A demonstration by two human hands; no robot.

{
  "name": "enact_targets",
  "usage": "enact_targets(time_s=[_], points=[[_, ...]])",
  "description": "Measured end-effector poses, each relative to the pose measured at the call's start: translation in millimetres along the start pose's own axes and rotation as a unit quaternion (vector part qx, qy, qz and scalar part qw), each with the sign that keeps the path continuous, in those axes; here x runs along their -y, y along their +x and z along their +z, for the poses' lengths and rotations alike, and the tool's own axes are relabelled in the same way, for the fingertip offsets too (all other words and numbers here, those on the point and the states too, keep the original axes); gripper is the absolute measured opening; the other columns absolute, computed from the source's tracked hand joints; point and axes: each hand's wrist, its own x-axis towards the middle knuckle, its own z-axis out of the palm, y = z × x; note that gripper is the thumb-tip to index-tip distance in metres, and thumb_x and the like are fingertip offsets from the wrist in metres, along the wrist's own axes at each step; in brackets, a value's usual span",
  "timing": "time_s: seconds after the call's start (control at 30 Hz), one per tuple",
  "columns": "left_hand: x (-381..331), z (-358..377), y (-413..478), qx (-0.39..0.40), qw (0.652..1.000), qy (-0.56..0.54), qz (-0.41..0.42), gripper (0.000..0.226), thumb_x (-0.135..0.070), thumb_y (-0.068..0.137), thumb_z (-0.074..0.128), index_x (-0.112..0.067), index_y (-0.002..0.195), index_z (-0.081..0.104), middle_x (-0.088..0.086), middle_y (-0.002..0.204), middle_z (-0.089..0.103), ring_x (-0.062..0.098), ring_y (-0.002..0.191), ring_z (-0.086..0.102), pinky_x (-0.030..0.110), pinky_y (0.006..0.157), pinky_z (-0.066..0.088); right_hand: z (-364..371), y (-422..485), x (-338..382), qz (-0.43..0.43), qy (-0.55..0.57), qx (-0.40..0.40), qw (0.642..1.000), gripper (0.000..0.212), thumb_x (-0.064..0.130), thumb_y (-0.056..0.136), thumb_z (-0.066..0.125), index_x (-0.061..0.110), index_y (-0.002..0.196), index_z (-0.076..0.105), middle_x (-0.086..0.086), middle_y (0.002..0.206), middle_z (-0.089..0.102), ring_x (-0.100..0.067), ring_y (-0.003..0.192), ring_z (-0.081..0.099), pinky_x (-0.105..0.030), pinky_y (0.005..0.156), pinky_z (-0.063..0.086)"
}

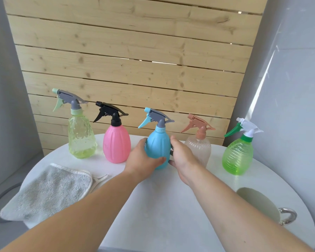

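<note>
A blue spray bottle [157,144] with a grey and light-blue trigger head stands upright at the middle of the round white table [153,206]. My left hand [144,158] grips its left side, thumb across the lower front. My right hand [182,157] wraps its right side, fingers curled behind the body. Both forearms reach in from the bottom of the view.
In a row with it stand a yellow-green clear bottle [81,139], a pink bottle [116,144], a clear bottle with a peach head [201,148] and a green ribbed bottle [237,157]. A grey cloth [47,191] lies front left. A metal handle [287,217] shows at the right edge. Wooden slats stand behind.
</note>
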Motion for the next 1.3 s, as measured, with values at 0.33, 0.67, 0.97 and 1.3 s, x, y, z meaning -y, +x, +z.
enact_targets(time_s=[0.33,0.67,0.97,1.3], points=[[-1.4,2.2,7.2,0.012,1.0,0.014,-0.018,0.089,-0.04,0.072,0.088,-0.024,0.146,0.041,-0.005,0.121,0.062,0.02,0.111,0.063,0.044,0.093,0.057,4.1,4.5,1.3,-0.012,-0.01,-0.018,1.0,0.046,0.055,0.096,0.035,0.029,0.128,0.057,0.006,0.13,0.06,-0.016,0.121,0.055,-0.045,0.109,0.041],[-14.5,-9.0,-20.8,-0.011,0.996,0.064,-0.061,0.079,-0.038,0.082,0.083,-0.018,0.143,0.036,0.007,0.133,0.049,0.024,0.113,0.056,0.036,0.08,0.054,-40.9,-43.7,54.9,-0.292,-0.304,-0.236,0.876,0.014,0.027,0.093,0.053,0.022,0.1,0.063,0.008,0.104,0.063,-0.019,0.102,0.057,-0.034,0.091,0.046],[-28.3,-1.5,-62.9,0.066,0.997,0.02,-0.048,0.039,-0.036,0.09,0.074,-0.027,0.121,0.053,-0.005,0.11,0.061,0.016,0.093,0.067,0.024,0.06,0.049,-79.2,-4.4,63.8,-0.197,-0.472,-0.211,0.833,0.023,0.025,0.09,0.064,0.016,0.11,0.057,-0.005,0.102,0.064,-0.031,0.098,0.058,-0.038,0.076,0.049],[-47.0,-12.0,-122.6,0.1,0.992,0.059,0.057,0.079,-0.039,0.087,0.077,-0.029,0.152,0.032,-0.006,0.149,0.039,0.01,0.135,0.043,0.027,0.11,0.039,-88.8,-92.0,73.3,-0.262,-0.261,-0.179,0.912,0.015,0.014,0.087,0.067,0.028,0.09,0.064,0.003,0.073,0.073,-0.02,0.073,0.072,-0.043,0.078,0.058]])
